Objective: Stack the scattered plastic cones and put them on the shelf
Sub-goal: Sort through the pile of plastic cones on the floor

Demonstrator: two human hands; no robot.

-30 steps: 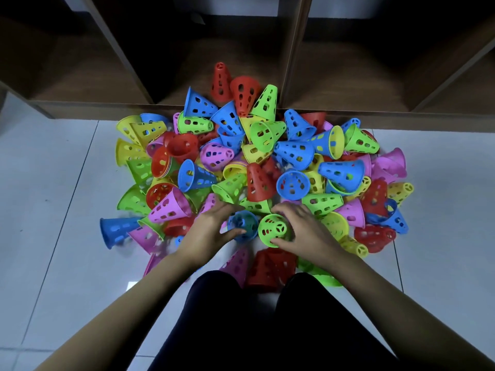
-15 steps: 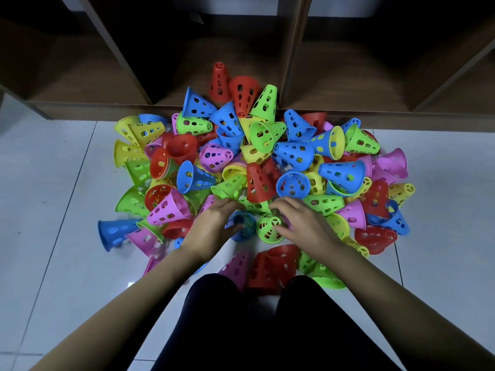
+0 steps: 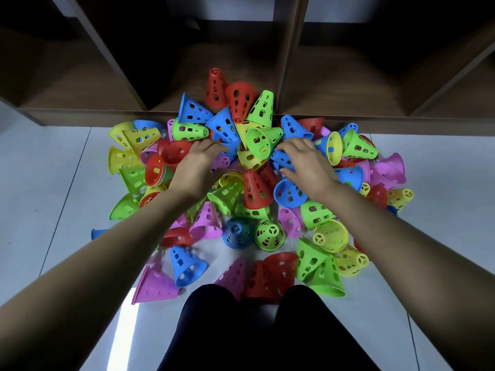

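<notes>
Several perforated plastic cones in red, blue, green, yellow and pink lie in a loose pile [image 3: 254,188] on the tiled floor in front of a low wooden shelf [image 3: 289,62]. My left hand [image 3: 199,163] reaches into the pile's middle, its fingertips touching a blue cone [image 3: 223,127]. My right hand [image 3: 305,163] is spread over another blue cone [image 3: 280,159], with fingers above it and thumb below. Neither hand has lifted anything. A small blue cone [image 3: 237,232] and a green cone [image 3: 269,234] stand upright, side by side, at the pile's near edge.
Two red cones [image 3: 215,87] lean into the shelf's middle compartment. Upright dividers [image 3: 290,49] split the shelf into open bays. My dark-clothed knees [image 3: 257,330] are at the pile's near side. Grey tile floor [image 3: 53,196] lies left and right.
Both hands left the small blue and green cones at the near edge and moved forward to the pile's middle. Those two cones now stand alone on the floor.
</notes>
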